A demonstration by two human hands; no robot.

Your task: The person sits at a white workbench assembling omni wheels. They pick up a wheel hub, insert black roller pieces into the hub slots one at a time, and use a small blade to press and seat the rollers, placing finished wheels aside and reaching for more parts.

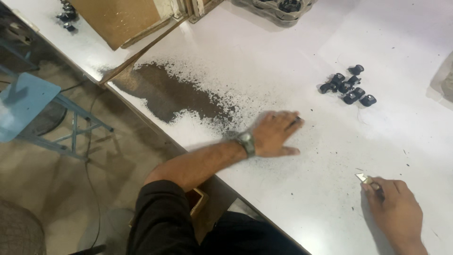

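My left hand [276,133] lies flat, palm down, on the white table [330,42], fingers spread and a bit motion-blurred, gripping nothing. It touches the near edge of the dark powder [174,94], a grainy brown-black spill that's dense at far left and thins to scattered specks toward the hand. A metal wristwatch [246,143] sits on that wrist; the black sleeve [163,212] is pushed up past the elbow.

My right hand [395,208] is at near right, fingers curled and pinched on a small flat blade [362,177], pale metal w/ an angled tip resting on the tabletop. Well apart from the powder.

Far right of the left hand: a cluster of small black parts [349,87], glossy, rounded, prob. plastic or rubber, touching each other. More of the same at far left, too small to tell detail. A brown board [118,19], matte like fibreboard, leans at the far edge. A dark moulded tray [278,9] is at the far centre. Off the table to the left there's a light blue stool [23,106] w/ a metal frame on a dull tan floor.
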